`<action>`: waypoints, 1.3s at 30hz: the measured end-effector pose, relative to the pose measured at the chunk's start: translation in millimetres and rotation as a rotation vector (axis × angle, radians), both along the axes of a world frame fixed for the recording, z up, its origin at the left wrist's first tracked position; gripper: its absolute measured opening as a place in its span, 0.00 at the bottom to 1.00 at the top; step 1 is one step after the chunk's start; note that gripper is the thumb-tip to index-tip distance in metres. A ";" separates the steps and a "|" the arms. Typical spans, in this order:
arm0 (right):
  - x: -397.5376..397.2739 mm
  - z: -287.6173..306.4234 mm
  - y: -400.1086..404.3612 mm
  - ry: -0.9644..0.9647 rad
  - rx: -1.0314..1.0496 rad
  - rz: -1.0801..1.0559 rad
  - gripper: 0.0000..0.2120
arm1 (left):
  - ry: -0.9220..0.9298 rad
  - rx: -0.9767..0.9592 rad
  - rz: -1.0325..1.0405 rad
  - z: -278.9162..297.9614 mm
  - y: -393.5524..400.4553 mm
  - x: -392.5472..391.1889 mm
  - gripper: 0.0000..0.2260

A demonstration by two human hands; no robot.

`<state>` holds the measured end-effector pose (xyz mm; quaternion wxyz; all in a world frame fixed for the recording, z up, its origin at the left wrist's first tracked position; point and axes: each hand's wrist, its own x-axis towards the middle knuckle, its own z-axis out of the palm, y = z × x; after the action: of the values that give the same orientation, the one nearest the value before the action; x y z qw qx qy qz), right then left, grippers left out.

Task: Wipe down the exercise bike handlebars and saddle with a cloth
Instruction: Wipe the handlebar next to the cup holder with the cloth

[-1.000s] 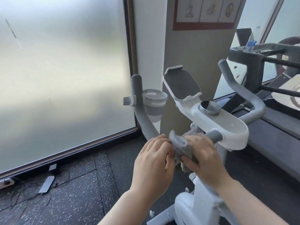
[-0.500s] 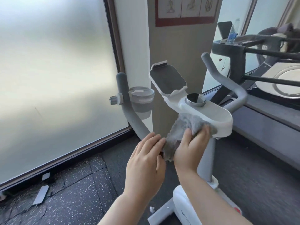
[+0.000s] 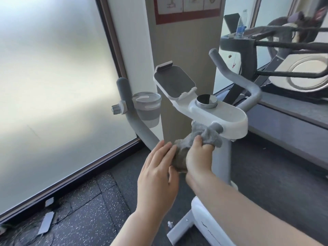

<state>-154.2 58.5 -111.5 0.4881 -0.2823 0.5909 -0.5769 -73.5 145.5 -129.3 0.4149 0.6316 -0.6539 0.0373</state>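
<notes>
On the far left we see the frosted window [image 3: 53,86], and below it the speckled floor [image 3: 85,213] with a flat grey device [image 3: 46,222] lying among cables. Moving right, the left handlebar [image 3: 132,118] rises as a grey tube with a knob clamp, and a translucent cup [image 3: 148,109] sits in the holder just beside it.

Our left hand [image 3: 158,176] comes next, fingers spread and relaxed, gripping nothing; its fingertips lie against the left edge of the grey cloth [image 3: 198,139], at the lower stretch of the left handlebar. The cloth is bunched between the two hands and runs up to the stub of grey bar that pokes out under the white console [image 3: 229,119]. Our right hand [image 3: 198,157] is clenched around the cloth, thumb on top and fingers curled beneath, pressing it against that bar just below the console's front edge.

Against half a second ago, the right hand sits lower: then it held the cloth flat up on the console's rim, and now the cloth wraps the bar underneath, whose grey end shows again. The left hand stays open and close to the cloth.

Further right, the tablet tray [image 3: 174,82] and round dial [image 3: 206,101] top the console, the right handlebar [image 3: 236,77] curves upward, and another machine [image 3: 284,50] with a water bottle [image 3: 241,25] stands behind. We cannot see the saddle.
</notes>
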 end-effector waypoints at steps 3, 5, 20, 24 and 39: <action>-17.8 13.5 -26.4 -0.134 0.069 -0.079 0.21 | -0.011 -0.001 -0.011 0.5 0.2 2.9 0.21; -8.8 11.2 -10.5 -0.158 0.068 -0.075 0.20 | 0.007 -0.016 -0.021 -2.2 0.1 3.4 0.21; -5.2 -24.6 21.9 0.350 -0.452 -0.047 0.16 | 0.523 -0.107 -0.113 -6.5 7.2 -1.4 0.21; -33.3 -34.7 12.0 0.918 -0.649 0.069 0.21 | 0.779 -0.090 -0.065 -9.9 10.2 8.4 0.22; -48.4 -38.9 17.6 1.493 -1.214 0.377 0.28 | 0.867 -0.025 -0.026 -6.6 7.7 20.3 0.19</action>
<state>-202.6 76.1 -150.5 -0.1553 -0.8676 0.2958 -0.3684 -53.2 153.2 -135.8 0.6593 0.5754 -0.4264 -0.2288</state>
